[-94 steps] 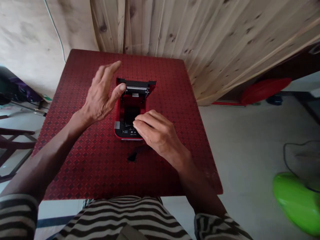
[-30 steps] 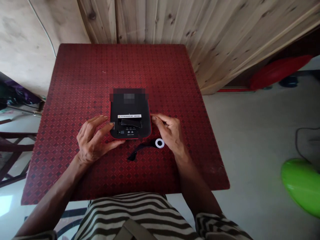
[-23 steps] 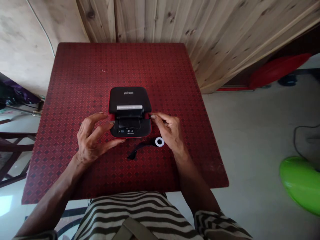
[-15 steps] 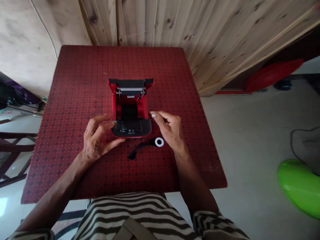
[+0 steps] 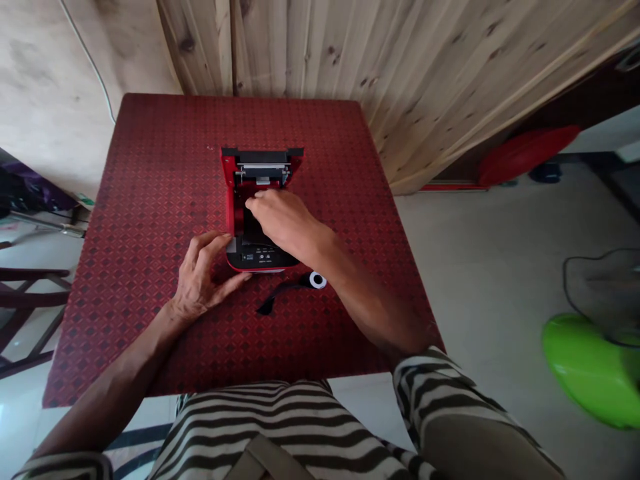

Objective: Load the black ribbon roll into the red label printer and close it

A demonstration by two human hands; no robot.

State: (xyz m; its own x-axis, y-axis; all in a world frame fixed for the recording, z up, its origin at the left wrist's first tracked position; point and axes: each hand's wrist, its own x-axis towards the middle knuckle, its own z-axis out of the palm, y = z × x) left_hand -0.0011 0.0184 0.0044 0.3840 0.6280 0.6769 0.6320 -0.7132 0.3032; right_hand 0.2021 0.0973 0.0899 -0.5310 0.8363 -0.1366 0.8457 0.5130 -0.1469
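A small red and black printer (image 5: 257, 257) stands on the red patterned table (image 5: 150, 200) with its lid (image 5: 262, 155) swung up at the back. My left hand (image 5: 203, 277) rests at the printer's front left corner, fingers curled against its side. My right hand (image 5: 280, 220) reaches over the open compartment, fingers bent down into it; what they touch is hidden. A small roll with a white core (image 5: 316, 280) lies just in front of the printer, its black strip (image 5: 273, 300) trailing to the left.
Wooden planks (image 5: 325, 47) lean against the wall behind the table. A green object (image 5: 590, 373) sits on the floor at the right, a red one (image 5: 525, 153) further back. Dark chair legs (image 5: 20, 313) stand at the left.
The printer's lid went from shut to fully raised. My right hand left the printer's right side and moved over the open compartment. My left hand stayed at the front left corner.
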